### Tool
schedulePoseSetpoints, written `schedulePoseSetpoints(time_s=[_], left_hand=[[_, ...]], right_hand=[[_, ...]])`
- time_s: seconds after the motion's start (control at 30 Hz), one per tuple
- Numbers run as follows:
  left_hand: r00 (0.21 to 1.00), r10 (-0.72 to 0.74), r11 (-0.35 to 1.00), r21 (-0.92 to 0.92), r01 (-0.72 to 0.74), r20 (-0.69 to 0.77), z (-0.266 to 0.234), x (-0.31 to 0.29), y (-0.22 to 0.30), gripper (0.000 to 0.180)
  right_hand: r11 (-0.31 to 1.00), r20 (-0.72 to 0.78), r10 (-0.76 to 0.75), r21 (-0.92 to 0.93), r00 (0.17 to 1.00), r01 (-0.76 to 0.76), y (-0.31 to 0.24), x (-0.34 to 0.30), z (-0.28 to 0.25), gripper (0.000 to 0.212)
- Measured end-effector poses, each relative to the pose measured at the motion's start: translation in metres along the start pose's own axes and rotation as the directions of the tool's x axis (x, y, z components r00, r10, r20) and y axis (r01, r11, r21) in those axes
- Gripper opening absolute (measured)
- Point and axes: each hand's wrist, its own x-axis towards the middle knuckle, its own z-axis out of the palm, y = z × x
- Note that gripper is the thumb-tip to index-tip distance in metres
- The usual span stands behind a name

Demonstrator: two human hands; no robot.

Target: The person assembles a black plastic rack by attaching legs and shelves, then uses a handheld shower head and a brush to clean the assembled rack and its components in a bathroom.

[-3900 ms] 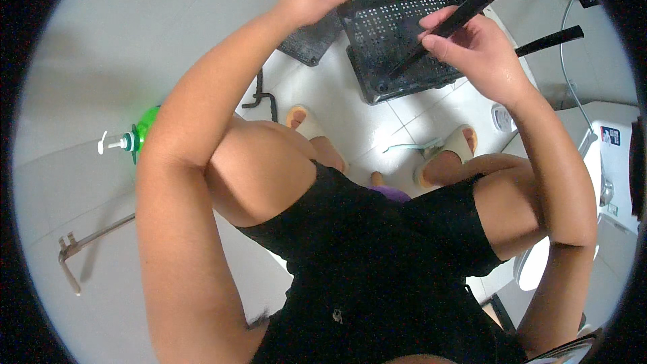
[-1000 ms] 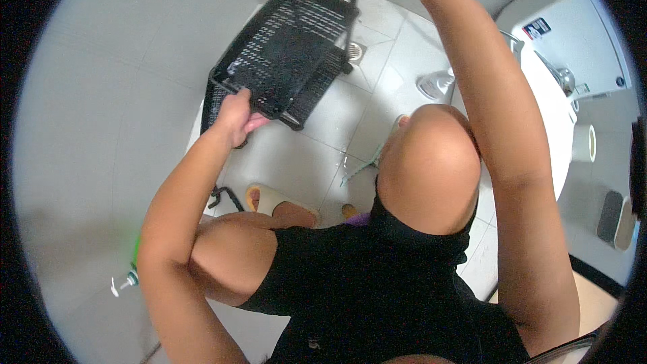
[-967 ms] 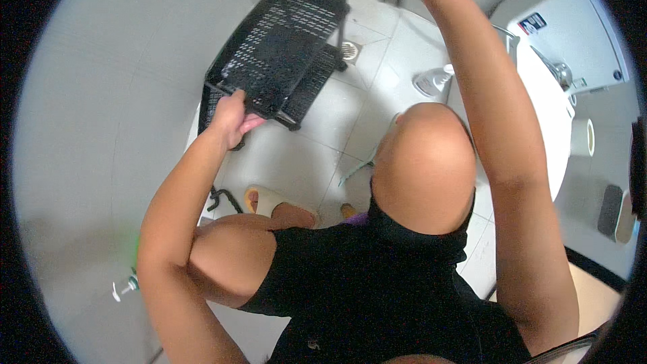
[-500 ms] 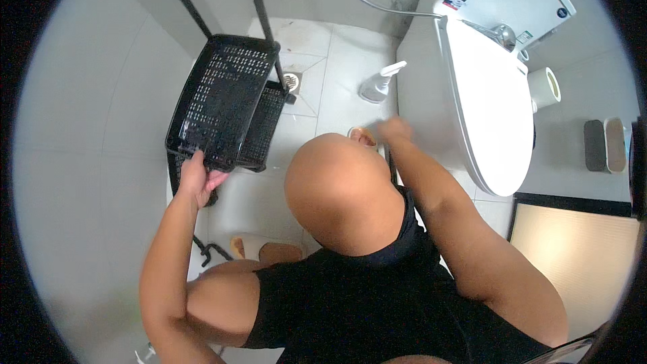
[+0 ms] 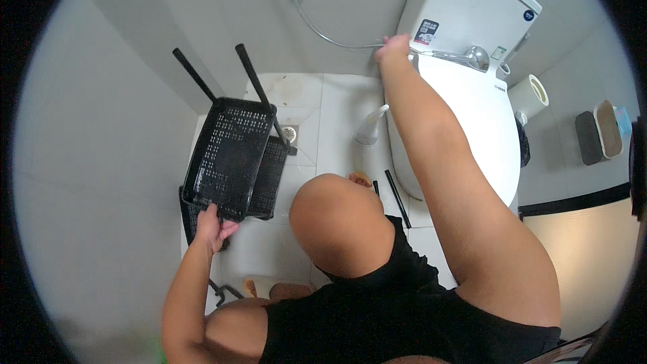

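My left hand is closed on the near rim of a black plastic mesh basket rack, which leans tilted with two bare black poles pointing away. At the far side of the toilet, my right hand is closed around a thin shower hose. The hose runs up the wall on one side and leads to a shower head on the other. That shower head rests at the back of the white toilet lid, against the tank.
A spray bottle stands beside the toilet base. Loose black poles lie on the tiles near my knee. A floor drain is right of the rack. Toilet paper and a grey holder are on the right wall.
My right hand has moved from beside my knee forward to the hose and taken hold of it. My left hand still holds the rack. The view has shifted, so things sit lower.
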Motion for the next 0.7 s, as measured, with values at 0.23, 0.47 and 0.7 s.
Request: schedulePoseSetpoints(time_s=[0.23,0.47,0.7], left_hand=[[0.962,-0.194,0.934,0.336,0.121,0.194,0.001,-0.014,0.017,0.065],[0.959,-0.041,0.806,0.577,-0.133,0.279,-0.015,-0.065,0.053,0.054],[0.547,0.8,0.466,0.319,-0.825,0.246,-0.002,-0.127,0.09,0.021]], right_hand=[[0.714,0.13,-0.523,-0.473,0.842,0.516,-0.07,-0.046,0.032,0.07],[0.644,0.629,-0.354,-0.373,0.692,0.668,-0.158,-0.193,0.039,0.058],[0.123,0.93,-0.202,0.335,-0.307,0.934,-0.207,-0.338,-0.001,0.031]])
